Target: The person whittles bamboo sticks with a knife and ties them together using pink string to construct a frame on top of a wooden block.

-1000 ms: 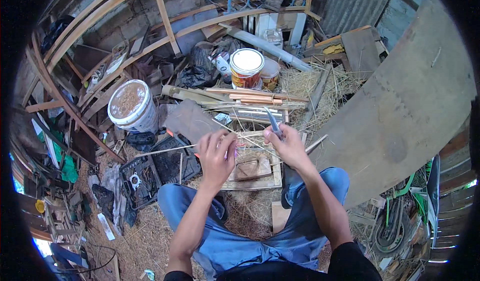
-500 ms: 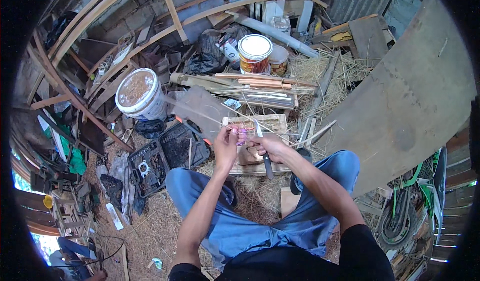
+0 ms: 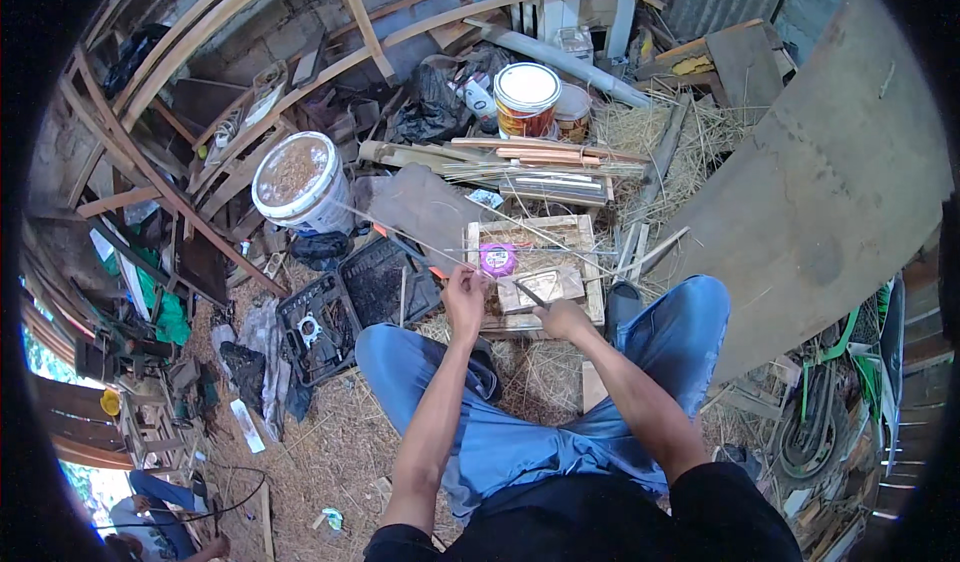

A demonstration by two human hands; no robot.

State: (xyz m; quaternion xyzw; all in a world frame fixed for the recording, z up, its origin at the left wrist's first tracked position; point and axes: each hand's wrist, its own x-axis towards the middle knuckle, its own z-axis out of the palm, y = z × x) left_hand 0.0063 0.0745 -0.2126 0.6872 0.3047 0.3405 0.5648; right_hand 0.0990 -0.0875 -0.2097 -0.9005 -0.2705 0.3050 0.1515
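Thin straw-coloured strip (image 3: 402,232), apparently split cane or bamboo: located in the left hand (image 3: 464,305), in front of the person's bent knees in blue trousers (image 3: 690,332). Its far end shows against the white plastic bucket with a brown-crusted lid (image 3: 298,174).

Hands: near one another, not touching. The left fingers pinch the strip toward its near end. The right hand (image 3: 566,320) is closed around the handle of a knife with a narrow dark blade (image 3: 528,293); the handle is mostly hidden. Contact between blade and strip cannot be confirmed.

Step in hand: judged to be trimming or shaving the strip with the knife, the blade being set up rather than in mid-cut. The next move calls for a firm pinch and the blade laid along the strip at a shallow angle, clear of the left fingertips; so thin a piece would probably flex under pressure.

Orientation: the strip's long axis runs obliquely and nearly straight, its free end pointing away from the person and to the left. The blade slopes likewise, tip toward the left hand.

Surroundings: a low pale wooden frame (image 3: 595,292) lies below, with a round purple case (image 3: 497,259) and a flat rectangular wooden block (image 3: 546,288) on it.
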